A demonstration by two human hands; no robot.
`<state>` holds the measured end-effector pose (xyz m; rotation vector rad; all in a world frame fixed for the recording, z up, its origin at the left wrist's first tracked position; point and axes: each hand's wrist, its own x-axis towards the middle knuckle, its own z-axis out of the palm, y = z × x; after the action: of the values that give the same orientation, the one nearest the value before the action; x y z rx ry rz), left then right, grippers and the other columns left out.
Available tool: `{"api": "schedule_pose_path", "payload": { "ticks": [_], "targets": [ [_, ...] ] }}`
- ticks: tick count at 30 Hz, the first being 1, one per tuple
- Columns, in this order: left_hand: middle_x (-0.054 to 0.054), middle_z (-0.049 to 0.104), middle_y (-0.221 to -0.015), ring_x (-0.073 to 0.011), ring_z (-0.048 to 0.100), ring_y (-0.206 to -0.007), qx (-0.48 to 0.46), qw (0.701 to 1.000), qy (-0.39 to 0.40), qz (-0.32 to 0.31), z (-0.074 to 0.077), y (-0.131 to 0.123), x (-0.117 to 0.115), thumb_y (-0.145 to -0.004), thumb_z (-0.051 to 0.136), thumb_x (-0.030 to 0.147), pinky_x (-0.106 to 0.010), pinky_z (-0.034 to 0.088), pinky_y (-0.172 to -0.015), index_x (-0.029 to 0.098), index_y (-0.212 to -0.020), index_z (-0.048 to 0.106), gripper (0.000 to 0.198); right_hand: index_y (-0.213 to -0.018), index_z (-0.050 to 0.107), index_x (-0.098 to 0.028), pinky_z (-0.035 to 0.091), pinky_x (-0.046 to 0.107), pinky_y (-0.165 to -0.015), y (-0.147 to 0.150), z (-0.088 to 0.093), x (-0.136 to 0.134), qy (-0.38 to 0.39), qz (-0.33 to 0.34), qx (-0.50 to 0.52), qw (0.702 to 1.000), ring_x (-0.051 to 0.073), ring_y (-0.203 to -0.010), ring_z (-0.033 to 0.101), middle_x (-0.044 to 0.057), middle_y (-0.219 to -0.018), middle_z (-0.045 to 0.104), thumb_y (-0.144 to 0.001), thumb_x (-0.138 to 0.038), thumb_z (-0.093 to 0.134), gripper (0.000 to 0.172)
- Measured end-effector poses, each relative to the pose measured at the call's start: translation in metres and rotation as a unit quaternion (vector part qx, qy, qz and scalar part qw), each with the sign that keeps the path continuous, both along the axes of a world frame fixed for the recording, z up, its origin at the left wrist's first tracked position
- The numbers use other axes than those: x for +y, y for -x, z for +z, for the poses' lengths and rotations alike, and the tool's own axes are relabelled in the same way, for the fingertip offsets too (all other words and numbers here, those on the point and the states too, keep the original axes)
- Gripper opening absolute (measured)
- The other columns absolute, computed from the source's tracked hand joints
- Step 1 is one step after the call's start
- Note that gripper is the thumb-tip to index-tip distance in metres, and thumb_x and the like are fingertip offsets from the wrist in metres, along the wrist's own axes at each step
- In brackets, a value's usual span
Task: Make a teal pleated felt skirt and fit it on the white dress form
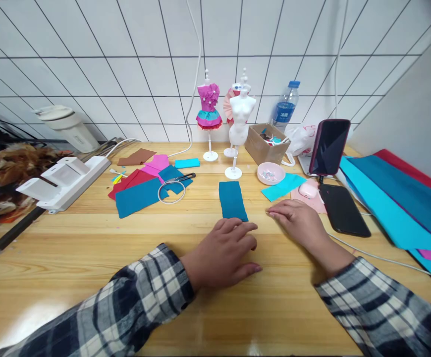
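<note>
My left hand hovers or rests low over the table, palm down, its fingers apart and holding nothing. Just beyond its fingertips lies a small rectangle of dark teal fabric; I cannot tell whether the fingers touch its near edge. To the right, my right hand has thumb and forefinger pinched together near the tabletop. What sits in that pinch, if anything, is too small to name. Behind the right hand are a bright turquoise fabric piece and a pink bowl of tiny beads.
At the back stand a bare white mini mannequin and one in a pink ruffled dress. Fabric scraps and a wire ring lie left. A cardboard box, a propped phone and a flat phone are right.
</note>
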<state>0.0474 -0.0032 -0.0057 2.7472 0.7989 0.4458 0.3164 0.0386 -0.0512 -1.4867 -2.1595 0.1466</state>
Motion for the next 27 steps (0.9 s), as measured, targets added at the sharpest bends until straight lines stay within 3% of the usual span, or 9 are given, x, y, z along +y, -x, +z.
{"api": "schedule_pose_path", "payload": {
  "ticks": [3,6,9,16,18,23,27],
  "targets": [
    [-0.012,0.053,-0.143,-0.0310,0.047,-0.119,0.049,0.997,-0.050,-0.018,-0.005,-0.025,0.006,-0.093,0.050,0.057,-0.048,0.039,-0.095,0.017,-0.102,0.061,0.042,-0.105,0.076,-0.025,0.053,0.035,-0.076,0.004,-0.001,0.000,0.014,-0.033,-0.003,0.999,0.023,-0.090,0.070,0.005,-0.100,0.076,-0.091,-0.033,0.062,0.022],
    [-0.013,0.056,-0.138,-0.0306,0.049,-0.115,0.075,0.994,-0.074,-0.010,-0.008,-0.039,0.014,-0.095,0.047,0.057,-0.047,0.040,-0.090,0.016,-0.105,0.060,0.044,-0.101,0.077,-0.025,0.052,0.034,-0.077,0.006,0.003,-0.002,0.015,-0.022,-0.024,0.999,0.022,-0.092,0.069,0.003,-0.101,0.075,-0.094,-0.031,0.057,0.022],
    [-0.013,0.058,-0.133,-0.0295,0.049,-0.114,0.086,0.993,-0.080,0.009,-0.010,-0.038,0.019,-0.097,0.044,0.055,-0.046,0.039,-0.089,0.015,-0.106,0.061,0.044,-0.101,0.078,-0.026,0.051,0.034,-0.076,0.006,0.009,-0.006,0.002,-0.006,-0.076,0.997,0.022,-0.092,0.069,0.003,-0.103,0.075,-0.095,-0.030,0.054,0.025],
    [-0.012,0.048,-0.148,-0.0303,0.045,-0.120,0.096,0.992,-0.074,0.023,-0.015,-0.038,0.025,-0.098,0.044,0.053,-0.047,0.038,-0.090,0.015,-0.108,0.062,0.043,-0.103,0.078,-0.029,0.045,0.031,-0.061,0.012,0.021,-0.017,0.013,0.004,-0.168,0.986,0.021,-0.083,0.068,0.002,-0.103,0.075,-0.090,-0.020,0.052,0.031],
    [-0.011,0.051,-0.147,-0.0293,0.045,-0.120,0.090,0.994,-0.062,0.031,-0.017,-0.045,0.026,-0.098,0.044,0.050,-0.046,0.038,-0.090,0.016,-0.107,0.062,0.040,-0.102,0.079,-0.029,0.046,0.031,-0.062,0.011,0.019,-0.016,0.036,-0.005,-0.144,0.989,0.020,-0.083,0.068,0.002,-0.104,0.074,-0.086,-0.014,0.051,0.036],
    [-0.010,0.061,-0.136,-0.0270,0.050,-0.112,0.065,0.996,-0.033,0.056,-0.020,-0.056,0.028,-0.099,0.046,0.047,-0.044,0.038,-0.086,0.015,-0.101,0.061,0.035,-0.098,0.080,-0.028,0.053,0.028,-0.075,-0.002,0.007,-0.004,0.134,0.010,0.053,0.989,0.016,-0.082,0.068,0.001,-0.089,0.072,-0.080,-0.006,0.045,0.045],
    [-0.008,0.061,-0.136,-0.0276,0.050,-0.111,0.086,0.994,-0.055,0.046,-0.020,-0.053,0.031,-0.099,0.047,0.043,-0.044,0.036,-0.084,0.015,-0.103,0.060,0.031,-0.097,0.080,-0.027,0.053,0.029,-0.079,-0.006,0.003,0.000,0.154,0.013,0.081,0.985,0.017,-0.083,0.068,0.002,-0.088,0.072,-0.079,-0.005,0.046,0.044]
  ]
}}
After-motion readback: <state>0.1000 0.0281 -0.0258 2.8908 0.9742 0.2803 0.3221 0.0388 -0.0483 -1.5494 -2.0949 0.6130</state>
